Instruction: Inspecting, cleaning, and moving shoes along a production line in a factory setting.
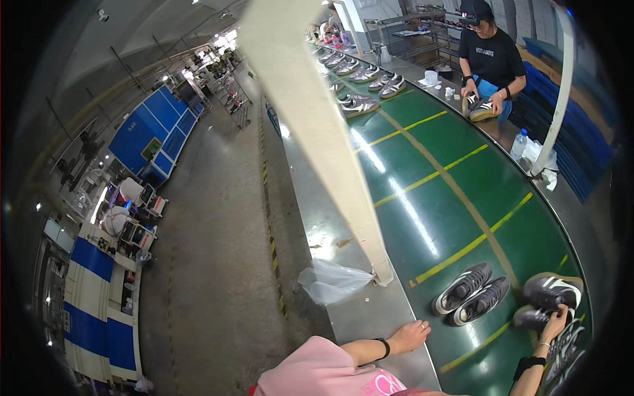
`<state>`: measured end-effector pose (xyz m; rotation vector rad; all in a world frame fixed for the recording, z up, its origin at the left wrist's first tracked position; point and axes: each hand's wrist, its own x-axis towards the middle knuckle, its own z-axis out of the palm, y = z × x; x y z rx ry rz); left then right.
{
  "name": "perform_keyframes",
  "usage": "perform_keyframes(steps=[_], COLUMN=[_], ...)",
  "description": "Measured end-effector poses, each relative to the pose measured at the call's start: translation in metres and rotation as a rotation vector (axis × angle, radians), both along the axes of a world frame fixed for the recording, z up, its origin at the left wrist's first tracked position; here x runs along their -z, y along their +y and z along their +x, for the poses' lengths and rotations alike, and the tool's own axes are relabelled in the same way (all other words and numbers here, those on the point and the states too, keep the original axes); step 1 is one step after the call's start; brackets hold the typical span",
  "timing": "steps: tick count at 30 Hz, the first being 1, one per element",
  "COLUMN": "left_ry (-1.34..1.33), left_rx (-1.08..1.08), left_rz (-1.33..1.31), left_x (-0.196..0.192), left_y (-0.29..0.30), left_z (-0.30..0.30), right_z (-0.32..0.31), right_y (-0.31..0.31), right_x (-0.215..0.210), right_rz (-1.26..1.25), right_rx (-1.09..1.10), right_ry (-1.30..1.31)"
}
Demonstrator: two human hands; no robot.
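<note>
My right hand (555, 325) reaches over the green conveyor belt at the lower right. Its fingers close on a dark sneaker (553, 289) with a pale stripe and gum-coloured sole, which lies tilted. Just under that hand sits another dark sneaker (530, 318), partly covered by the fingers. Resting on the metal edge beside the belt is my left hand (409, 336), its fingers curled in and nothing visible in them. A pair of dark striped sneakers (472, 295) stands on the belt between my two hands. More sneakers (561, 353) lie beside my right forearm, partly hidden.
A cream post (330, 152) rises from the metal edge (370, 323), with a clear plastic bag (335, 282) at its foot. Across the belt (456, 224) a co-worker (492, 59) holds sneakers near a bottle (520, 143). Several sneakers (360, 103) line the far belt.
</note>
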<state>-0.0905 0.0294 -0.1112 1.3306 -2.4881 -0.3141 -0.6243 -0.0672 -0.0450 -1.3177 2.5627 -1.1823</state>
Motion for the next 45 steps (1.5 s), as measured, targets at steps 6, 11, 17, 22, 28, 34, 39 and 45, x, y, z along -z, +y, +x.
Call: perform_keyframes(steps=[6, 11, 17, 22, 28, 34, 39, 45], left_ry=[-0.026, 0.775, 0.906, 0.644, 0.404, 0.280, 0.040, 0.119], left_rx=[0.000, -0.352, -0.249, -0.022, 0.173, 0.308, 0.120, 0.145], left_rz=[0.040, 0.780, 0.797, 0.939, 0.875, 0.533, 0.743, 1.157], left_x=[0.003, -0.006, -0.023, -0.036, -0.027, -0.056, -0.062, -0.027], left_y=[0.007, -0.021, -0.044, -0.011, -0.001, -0.016, -0.021, -0.051], left_z=[-0.001, 0.006, 0.062, 0.075, 0.047, -0.012, -0.051, -0.063], right_z=[0.155, 0.289, 0.412, 0.450, 0.442, 0.451, 0.471, 0.484], right_y=[0.074, 0.126, 0.192, 0.236, 0.308, 0.386, 0.427, 0.445], right_x=[-0.135, -0.182, -0.132, -0.120, -0.122, -0.094, -0.083, -0.073], right_rz=[0.142, 0.215, 0.280, 0.169, 0.022, 0.060, 0.107, 0.230], right_rx=[-0.678, -1.352, -1.790, -1.428, -0.682, -0.291, -0.157, 0.004], right_ry=[0.390, 0.810, 0.882, 0.404, 0.068, -0.030, -0.081, -0.131])
